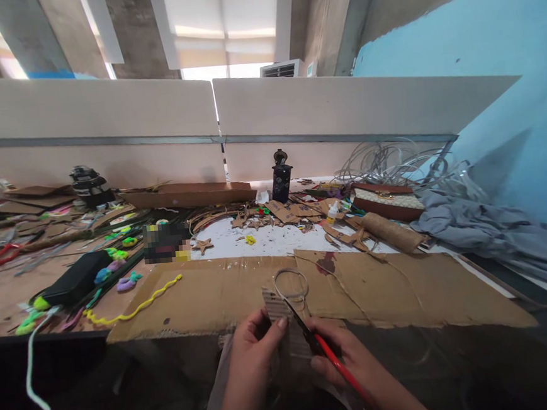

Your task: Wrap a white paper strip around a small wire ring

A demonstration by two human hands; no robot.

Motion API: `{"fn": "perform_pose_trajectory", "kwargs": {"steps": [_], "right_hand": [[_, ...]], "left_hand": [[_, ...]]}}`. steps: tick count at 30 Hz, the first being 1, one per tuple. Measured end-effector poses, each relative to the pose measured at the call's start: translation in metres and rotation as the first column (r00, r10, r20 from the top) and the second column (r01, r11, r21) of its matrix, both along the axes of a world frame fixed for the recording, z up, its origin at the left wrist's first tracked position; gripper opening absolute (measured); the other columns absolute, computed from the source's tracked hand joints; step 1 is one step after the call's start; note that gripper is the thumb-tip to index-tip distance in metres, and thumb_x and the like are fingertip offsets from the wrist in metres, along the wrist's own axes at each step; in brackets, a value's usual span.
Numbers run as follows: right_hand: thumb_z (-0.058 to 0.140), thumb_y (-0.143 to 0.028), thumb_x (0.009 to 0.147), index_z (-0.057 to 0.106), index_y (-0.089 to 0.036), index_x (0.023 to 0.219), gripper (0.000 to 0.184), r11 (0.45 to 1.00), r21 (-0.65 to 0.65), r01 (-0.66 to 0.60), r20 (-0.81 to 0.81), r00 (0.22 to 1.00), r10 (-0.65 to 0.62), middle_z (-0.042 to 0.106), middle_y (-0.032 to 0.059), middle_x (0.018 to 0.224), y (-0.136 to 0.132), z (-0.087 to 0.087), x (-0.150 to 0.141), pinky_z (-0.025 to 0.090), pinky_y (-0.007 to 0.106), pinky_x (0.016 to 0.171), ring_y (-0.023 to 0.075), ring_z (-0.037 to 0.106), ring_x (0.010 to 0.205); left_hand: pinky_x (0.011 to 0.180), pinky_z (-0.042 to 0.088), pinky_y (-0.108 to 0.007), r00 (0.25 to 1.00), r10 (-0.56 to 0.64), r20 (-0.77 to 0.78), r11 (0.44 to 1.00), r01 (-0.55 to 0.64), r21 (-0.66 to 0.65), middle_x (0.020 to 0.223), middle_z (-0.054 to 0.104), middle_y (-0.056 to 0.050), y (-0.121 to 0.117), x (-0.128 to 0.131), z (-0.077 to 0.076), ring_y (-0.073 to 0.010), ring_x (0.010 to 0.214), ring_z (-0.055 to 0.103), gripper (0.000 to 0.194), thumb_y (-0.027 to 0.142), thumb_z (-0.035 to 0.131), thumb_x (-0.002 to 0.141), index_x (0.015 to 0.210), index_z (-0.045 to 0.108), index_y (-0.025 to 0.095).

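Note:
My left hand [254, 352] is closed on a small strip of corrugated cardboard [282, 321], held upright just in front of the table's near edge. A thin loop of pale wire [290, 284] rises from the top of the strip. My right hand [345, 360] grips red-handled pliers [336, 361]; their dark jaws reach up to the base of the wire loop against the cardboard strip. Both hands are close together, below a large flat cardboard sheet [379, 285] that lies on the table.
The table holds cardboard scraps and star cut-outs [274, 217], a dark bottle [281, 178], a twine roll [392, 231], a glue bottle [333, 211], yellow pipe cleaner [134, 309], a black case [75, 279], grey cloth [493, 229] and coiled wire [393, 161]. Partitions stand behind.

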State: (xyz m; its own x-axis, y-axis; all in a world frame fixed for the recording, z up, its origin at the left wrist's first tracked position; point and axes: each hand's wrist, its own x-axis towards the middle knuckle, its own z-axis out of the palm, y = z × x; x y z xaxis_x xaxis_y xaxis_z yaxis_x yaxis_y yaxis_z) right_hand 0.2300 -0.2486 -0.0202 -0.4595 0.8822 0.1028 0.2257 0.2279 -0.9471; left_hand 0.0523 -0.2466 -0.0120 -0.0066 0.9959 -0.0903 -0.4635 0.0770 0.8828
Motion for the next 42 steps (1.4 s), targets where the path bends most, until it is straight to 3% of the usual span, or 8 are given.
{"fn": "perform_pose_trajectory", "kwargs": {"steps": [10,15,22,27,33,37,42], "right_hand": [[0.064,-0.064,0.081,0.071,-0.020,0.107,0.052,0.999,0.019,0.048,0.061,0.997,-0.049,0.072,0.0087,0.094,-0.001,-0.001,0.001,0.050,0.034,0.079,0.0279,0.065,0.089],[0.062,-0.062,0.084,0.073,-0.020,0.103,0.047,1.000,-0.017,0.022,-0.019,1.000,-0.022,0.071,0.0060,0.089,0.000,-0.001,-0.001,0.051,0.032,0.079,0.0261,0.065,0.089],[0.064,-0.068,0.079,0.075,-0.017,0.093,0.054,0.996,-0.001,0.089,0.048,0.995,-0.089,0.073,0.0081,0.085,0.001,0.000,-0.002,0.052,0.033,0.075,0.0270,0.066,0.083],[0.064,-0.067,0.079,0.076,-0.017,0.097,0.054,0.998,0.005,0.069,0.007,0.998,-0.069,0.075,0.0073,0.085,0.003,-0.005,-0.003,0.053,0.032,0.074,0.0268,0.068,0.083],[0.060,-0.071,0.079,0.075,-0.015,0.092,0.059,0.997,0.015,0.071,0.071,0.995,-0.072,0.073,0.0065,0.080,0.004,-0.008,-0.003,0.052,0.030,0.070,0.0257,0.067,0.078],[0.058,-0.067,0.082,0.073,-0.015,0.086,0.054,0.995,0.041,0.090,0.119,0.988,-0.094,0.069,0.0052,0.073,0.003,-0.008,-0.003,0.052,0.030,0.070,0.0253,0.065,0.077],[0.055,-0.055,0.087,0.069,-0.018,0.099,0.041,0.993,0.110,0.040,0.127,0.990,-0.054,0.068,0.0047,0.080,0.000,-0.005,-0.004,0.051,0.030,0.074,0.0225,0.062,0.076]], "left_hand": [[0.071,0.055,-0.027,0.999,0.028,-0.029,1.000,-0.027,0.009,0.077,0.078,-0.006,-0.001,0.000,-0.003,-0.0218,0.076,0.070,0.017,0.030,0.083,0.068,0.080,0.081,0.019],[0.072,0.055,-0.027,0.999,-0.022,-0.024,1.000,0.023,0.021,0.079,0.079,-0.008,-0.001,-0.001,-0.004,-0.0216,0.076,0.071,0.020,0.033,0.084,0.067,0.081,0.081,0.019],[0.069,0.055,-0.026,1.000,0.022,0.009,1.000,-0.022,-0.013,0.074,0.079,-0.005,-0.005,0.003,0.002,-0.0197,0.070,0.071,0.016,0.029,0.084,0.067,0.079,0.080,0.018],[0.069,0.055,-0.027,0.999,0.006,0.051,1.000,-0.005,-0.021,0.075,0.079,-0.006,-0.005,0.004,0.004,-0.0196,0.068,0.071,0.017,0.028,0.084,0.067,0.080,0.079,0.017],[0.070,0.055,-0.028,0.998,-0.030,0.047,0.998,0.032,-0.052,0.079,0.079,-0.007,-0.005,0.001,0.004,-0.0206,0.069,0.072,0.021,0.031,0.086,0.065,0.081,0.079,0.018],[0.072,0.056,-0.030,0.999,-0.023,0.049,0.999,0.025,-0.045,0.078,0.079,-0.008,-0.004,0.002,0.006,-0.0216,0.071,0.072,0.019,0.031,0.086,0.064,0.078,0.080,0.019],[0.071,0.056,-0.030,0.999,-0.020,0.033,0.999,0.022,-0.048,0.078,0.079,-0.008,-0.006,0.002,0.006,-0.0230,0.073,0.072,0.020,0.032,0.086,0.064,0.077,0.079,0.018]]}}
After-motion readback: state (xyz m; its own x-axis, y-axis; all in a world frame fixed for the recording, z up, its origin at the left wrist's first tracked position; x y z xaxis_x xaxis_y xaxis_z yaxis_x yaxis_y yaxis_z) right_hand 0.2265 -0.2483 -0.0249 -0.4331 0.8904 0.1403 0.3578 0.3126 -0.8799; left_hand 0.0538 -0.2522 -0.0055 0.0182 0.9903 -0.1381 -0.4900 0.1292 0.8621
